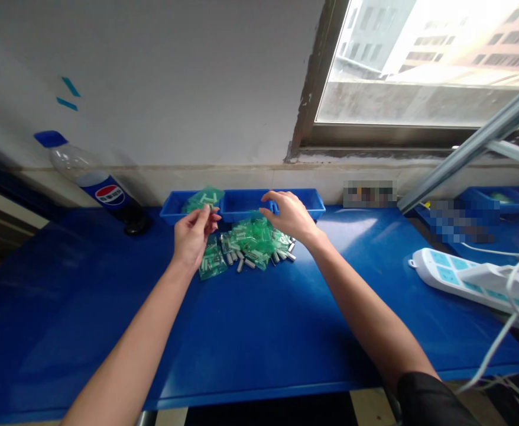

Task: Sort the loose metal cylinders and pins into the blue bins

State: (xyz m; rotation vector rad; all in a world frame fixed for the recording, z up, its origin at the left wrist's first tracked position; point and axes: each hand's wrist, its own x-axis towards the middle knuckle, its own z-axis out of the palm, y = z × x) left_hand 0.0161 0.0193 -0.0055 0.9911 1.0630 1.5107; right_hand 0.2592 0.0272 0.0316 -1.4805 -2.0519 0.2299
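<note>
My left hand (191, 238) pinches a small green plastic bag (210, 194) with pale pieces showing through it. This bag is over the left blue bin (168, 207). My right hand (291, 215) has its thumb and index finger apart, near the front of the right blue bin (315, 202); no object shows between them. Below both hands lies a heap of green plastic bags (253, 236). Small silvery cylinders (249, 263) lie loose along the heap's front edge. One flat green bag (212, 264) with pieces inside rests at the heap's left.
A cola bottle (102, 183) leans at the left of the blue table (259, 331). To the right are a white power strip (454, 275) with cables (499, 337), another blue bin (512, 201) and a slanted metal bar (476, 142). Wall and window stand behind.
</note>
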